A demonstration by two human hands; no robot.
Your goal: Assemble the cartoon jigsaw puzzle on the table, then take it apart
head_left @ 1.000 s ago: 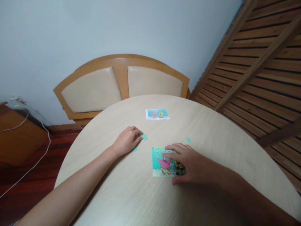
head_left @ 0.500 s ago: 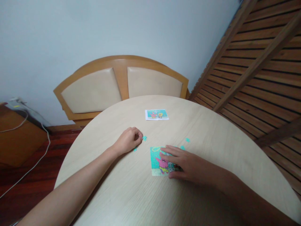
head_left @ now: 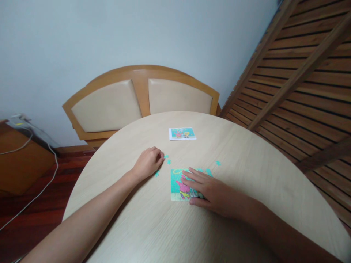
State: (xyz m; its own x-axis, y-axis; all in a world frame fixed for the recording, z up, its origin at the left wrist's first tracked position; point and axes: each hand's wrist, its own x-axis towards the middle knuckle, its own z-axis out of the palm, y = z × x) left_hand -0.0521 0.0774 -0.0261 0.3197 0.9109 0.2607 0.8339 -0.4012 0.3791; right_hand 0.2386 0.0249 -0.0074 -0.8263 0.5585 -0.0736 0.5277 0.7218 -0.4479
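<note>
A mostly assembled jigsaw puzzle point(head_left: 175, 185) lies on the round table point(head_left: 131, 226), with a pink cartoon figure showing on a teal ground. Over its right part my right hand point(head_left: 204, 188) rests palm down, fingers stretched and slightly spread, hiding much of the picture. My left hand point(head_left: 148, 162) lies further left on the tabletop, its thumb and fingers curled together. Whether anything is between those fingers is hidden. Close to its fingertips are two loose teal puzzle pieces point(head_left: 169, 162). Another teal bit point(head_left: 157, 174) sits just below the left hand.
Behind the puzzle is a white-edged reference picture card point(head_left: 182, 133) with two cartoon figures. One loose piece point(head_left: 218, 163) lies to the right. A wooden chair back with cream padding point(head_left: 179, 95) stands beyond the table, and a slatted wooden panel point(head_left: 296, 84) rises at the right.
The puzzle has slid a little left and slightly away under my right hand, which moved with it. My left hand has drawn back slightly left, and two pieces now show beside its fingertips.
</note>
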